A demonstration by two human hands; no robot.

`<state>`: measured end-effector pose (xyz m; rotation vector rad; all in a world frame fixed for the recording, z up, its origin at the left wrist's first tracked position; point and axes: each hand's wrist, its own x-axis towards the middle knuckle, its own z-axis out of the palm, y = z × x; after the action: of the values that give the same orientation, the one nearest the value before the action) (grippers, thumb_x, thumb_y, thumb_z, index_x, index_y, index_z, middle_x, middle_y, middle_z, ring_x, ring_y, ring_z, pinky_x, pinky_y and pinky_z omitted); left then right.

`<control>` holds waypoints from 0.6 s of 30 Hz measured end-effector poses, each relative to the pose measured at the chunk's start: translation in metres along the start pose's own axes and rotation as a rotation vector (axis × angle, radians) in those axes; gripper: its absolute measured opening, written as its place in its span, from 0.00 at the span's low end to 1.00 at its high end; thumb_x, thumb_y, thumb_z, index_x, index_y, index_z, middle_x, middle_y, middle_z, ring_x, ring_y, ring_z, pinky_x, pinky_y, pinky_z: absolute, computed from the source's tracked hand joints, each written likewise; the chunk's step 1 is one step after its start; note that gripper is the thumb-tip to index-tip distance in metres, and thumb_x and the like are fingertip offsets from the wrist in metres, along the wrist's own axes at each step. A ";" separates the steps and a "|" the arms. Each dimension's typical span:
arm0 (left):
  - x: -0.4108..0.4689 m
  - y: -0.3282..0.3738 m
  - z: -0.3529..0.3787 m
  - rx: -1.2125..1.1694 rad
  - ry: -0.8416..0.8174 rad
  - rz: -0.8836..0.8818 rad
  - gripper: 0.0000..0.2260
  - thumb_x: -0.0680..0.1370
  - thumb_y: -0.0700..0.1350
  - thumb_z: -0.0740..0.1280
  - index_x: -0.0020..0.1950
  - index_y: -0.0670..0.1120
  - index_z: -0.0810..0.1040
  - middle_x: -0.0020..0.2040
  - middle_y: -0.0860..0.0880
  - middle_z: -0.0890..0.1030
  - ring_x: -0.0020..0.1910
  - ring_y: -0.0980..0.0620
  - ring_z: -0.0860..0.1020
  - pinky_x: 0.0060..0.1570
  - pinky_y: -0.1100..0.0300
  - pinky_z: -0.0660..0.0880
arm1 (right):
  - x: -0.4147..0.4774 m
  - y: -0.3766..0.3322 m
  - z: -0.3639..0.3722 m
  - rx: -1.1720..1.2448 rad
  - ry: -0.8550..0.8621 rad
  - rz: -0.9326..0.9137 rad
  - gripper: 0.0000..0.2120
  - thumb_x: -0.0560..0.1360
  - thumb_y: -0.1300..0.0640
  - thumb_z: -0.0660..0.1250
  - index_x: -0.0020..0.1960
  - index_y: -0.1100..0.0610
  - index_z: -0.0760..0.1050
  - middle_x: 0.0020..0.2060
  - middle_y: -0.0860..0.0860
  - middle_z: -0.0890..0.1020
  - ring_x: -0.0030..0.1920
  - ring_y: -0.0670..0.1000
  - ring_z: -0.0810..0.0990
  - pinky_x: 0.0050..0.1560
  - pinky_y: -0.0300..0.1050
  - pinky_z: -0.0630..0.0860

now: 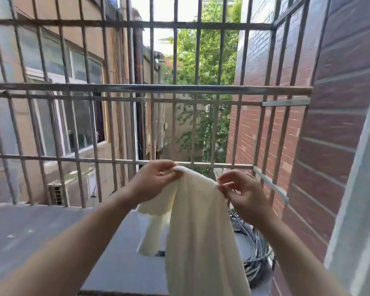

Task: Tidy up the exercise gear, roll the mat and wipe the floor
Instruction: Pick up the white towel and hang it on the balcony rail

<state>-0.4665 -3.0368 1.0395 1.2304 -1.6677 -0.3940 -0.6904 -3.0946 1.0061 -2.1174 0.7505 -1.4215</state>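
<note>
- Cloth (pixel 197 221) hangs in front of the window grille (pixel 150 88), top near its lowest rail.
- Our left hand (pixel 156 178) pinches the top edge.
- Our right hand (pixel 241 193) pinches it too, toward the grille's right side.

View through a cage of grey metal bars (pixel 150 88) in daylight. Right: a red brick wall (pixel 340 82) with pale mortar lines, and a white frame (pixel 355 210) at the edge. Left: a beige building (pixel 72 36) with large glazed windows (pixel 81 124) and an air-conditioner unit (pixel 71 189) below them. Centre: a green tree (pixel 207 60) between the two walls, under bright sky. Below: a flat dark-grey ledge (pixel 41 231) bearing a coil of cables (pixel 256 253) near the brick wall
</note>
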 end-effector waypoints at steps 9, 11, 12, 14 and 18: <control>0.071 0.012 -0.031 0.138 -0.028 0.139 0.05 0.77 0.47 0.65 0.43 0.56 0.79 0.40 0.57 0.80 0.39 0.57 0.78 0.37 0.70 0.73 | 0.055 0.007 0.025 0.221 -0.236 0.284 0.12 0.74 0.55 0.68 0.57 0.52 0.75 0.53 0.51 0.82 0.51 0.48 0.81 0.49 0.45 0.80; 0.080 0.013 -0.038 0.084 -0.030 0.149 0.05 0.77 0.47 0.65 0.43 0.55 0.79 0.40 0.57 0.80 0.39 0.58 0.77 0.36 0.70 0.74 | 0.065 0.007 0.032 0.204 -0.317 0.307 0.16 0.74 0.53 0.68 0.61 0.50 0.73 0.53 0.46 0.81 0.48 0.41 0.81 0.50 0.44 0.79; 0.083 0.013 -0.041 0.060 -0.034 0.152 0.05 0.77 0.47 0.65 0.43 0.54 0.79 0.39 0.57 0.80 0.37 0.59 0.77 0.36 0.70 0.74 | 0.069 0.006 0.036 0.215 -0.343 0.310 0.16 0.73 0.53 0.68 0.60 0.48 0.73 0.50 0.43 0.82 0.46 0.38 0.82 0.47 0.42 0.80; 0.088 0.011 -0.047 0.044 -0.045 0.143 0.06 0.77 0.47 0.64 0.43 0.54 0.79 0.37 0.57 0.79 0.35 0.61 0.76 0.33 0.69 0.73 | 0.075 0.006 0.044 0.264 -0.402 0.320 0.16 0.69 0.50 0.69 0.57 0.48 0.75 0.44 0.42 0.84 0.44 0.39 0.82 0.41 0.37 0.79; 0.096 -0.001 -0.062 0.086 -0.073 0.125 0.06 0.77 0.50 0.64 0.42 0.57 0.79 0.37 0.58 0.81 0.38 0.53 0.78 0.38 0.57 0.76 | 0.088 0.021 0.055 0.194 -0.410 0.294 0.05 0.71 0.57 0.72 0.47 0.53 0.81 0.41 0.50 0.84 0.42 0.50 0.82 0.43 0.45 0.80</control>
<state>-0.4141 -3.1023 1.1167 1.1789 -1.8302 -0.2971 -0.6153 -3.1642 1.0327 -1.9607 0.6929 -0.8337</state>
